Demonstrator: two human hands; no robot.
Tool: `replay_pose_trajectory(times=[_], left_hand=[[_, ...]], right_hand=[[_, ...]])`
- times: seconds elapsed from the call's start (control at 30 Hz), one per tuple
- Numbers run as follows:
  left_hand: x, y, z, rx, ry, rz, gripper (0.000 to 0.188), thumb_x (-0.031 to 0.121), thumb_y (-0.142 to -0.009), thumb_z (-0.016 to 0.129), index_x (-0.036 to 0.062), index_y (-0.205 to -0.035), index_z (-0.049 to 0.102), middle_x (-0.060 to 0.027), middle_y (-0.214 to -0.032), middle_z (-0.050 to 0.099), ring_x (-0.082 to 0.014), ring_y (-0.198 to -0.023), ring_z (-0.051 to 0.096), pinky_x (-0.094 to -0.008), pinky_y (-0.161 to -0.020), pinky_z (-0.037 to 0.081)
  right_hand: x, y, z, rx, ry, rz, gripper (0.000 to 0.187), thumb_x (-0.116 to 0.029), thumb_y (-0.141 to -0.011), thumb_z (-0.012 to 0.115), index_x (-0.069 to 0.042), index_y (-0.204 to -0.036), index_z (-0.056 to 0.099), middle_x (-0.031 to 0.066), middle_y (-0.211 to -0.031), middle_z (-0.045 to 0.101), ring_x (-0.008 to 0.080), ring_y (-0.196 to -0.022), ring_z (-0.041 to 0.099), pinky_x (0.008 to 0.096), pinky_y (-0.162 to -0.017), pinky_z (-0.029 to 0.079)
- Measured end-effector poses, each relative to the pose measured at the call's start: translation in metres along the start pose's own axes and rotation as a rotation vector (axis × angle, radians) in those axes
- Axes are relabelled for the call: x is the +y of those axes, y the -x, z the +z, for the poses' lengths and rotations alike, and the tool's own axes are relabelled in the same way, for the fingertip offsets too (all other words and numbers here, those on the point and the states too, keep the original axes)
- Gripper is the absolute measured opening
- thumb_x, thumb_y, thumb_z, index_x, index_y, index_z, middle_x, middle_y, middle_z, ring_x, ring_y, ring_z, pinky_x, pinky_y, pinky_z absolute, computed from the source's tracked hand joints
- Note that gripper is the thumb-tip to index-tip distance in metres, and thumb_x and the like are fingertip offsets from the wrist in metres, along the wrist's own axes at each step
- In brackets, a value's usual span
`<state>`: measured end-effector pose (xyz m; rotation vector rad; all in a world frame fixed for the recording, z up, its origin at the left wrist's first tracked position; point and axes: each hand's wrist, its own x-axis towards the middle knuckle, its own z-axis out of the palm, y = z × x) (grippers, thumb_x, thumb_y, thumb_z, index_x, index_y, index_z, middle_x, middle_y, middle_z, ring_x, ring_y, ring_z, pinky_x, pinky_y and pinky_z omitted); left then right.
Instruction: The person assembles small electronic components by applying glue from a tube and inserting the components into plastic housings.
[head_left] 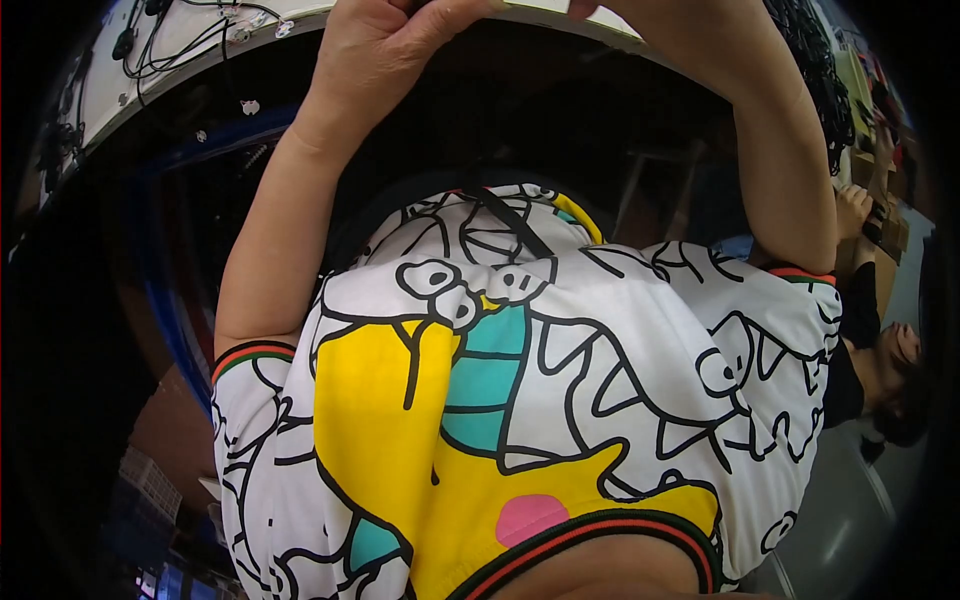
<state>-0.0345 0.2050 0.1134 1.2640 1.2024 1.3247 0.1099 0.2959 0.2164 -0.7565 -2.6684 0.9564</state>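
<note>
My left hand [385, 45] is at the top edge of the head view, over the near edge of a white table [110, 85]. Its thumb stretches to the right, while most of its fingers are cut off by the frame, so what they hold, if anything, is hidden. Only a fingertip of my right hand [582, 8] shows at the top, right of the left thumb. The rest of that hand lies beyond the picture, with its forearm reaching up from the right. To the left of my left hand, thin black cords [165, 62] with small shiny charms [284, 29] lie on the table, some hanging over its edge.
A thick bunch of black cords or chains [815, 75] hangs at the table's right end. Beyond it, another person's hand [853, 208] is near cardboard boxes [888, 262]. A blue frame [172, 310] stands below the table at left, with a pale crate [150, 483] further down.
</note>
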Motion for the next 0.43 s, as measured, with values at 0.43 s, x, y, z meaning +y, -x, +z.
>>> replay_pose_trajectory(times=[0.43], left_hand=[[0.071, -0.036, -0.022, 0.121, 0.489, 0.454, 0.03, 0.032, -0.093, 0.041, 0.002, -0.098, 0.045, 0.0044, -0.06, 0.026, -0.0055, -0.05, 0.023, -0.0191, -0.047, 0.02]], right_hand=[[0.097, 0.041, 0.083, -0.297, -0.276, 0.232, 0.04, -0.026, -0.081, 0.058, 0.0, -0.112, 0.05, 0.0095, -0.095, 0.058, 0.0156, -0.088, 0.057, 0.0272, -0.078, 0.045]])
